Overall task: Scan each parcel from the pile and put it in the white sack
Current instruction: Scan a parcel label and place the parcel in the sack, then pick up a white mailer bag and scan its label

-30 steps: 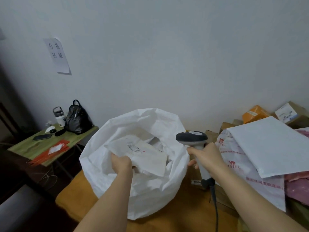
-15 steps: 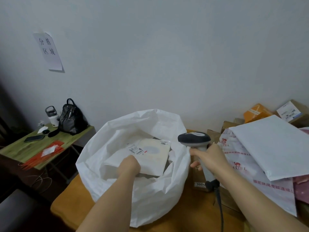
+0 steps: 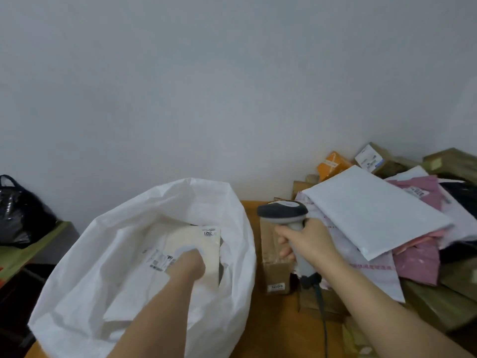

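Step in hand, depositing: my left hand grips the flat cream paper parcel inside the open white woven sack; right hand holds the grey handheld scanner; next, I judge, release, then take from the mixed parcel pile.

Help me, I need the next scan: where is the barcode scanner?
In the head view, right of centre: the barcode scanner is gripped by the right hand, between the white sack and parcel pile.
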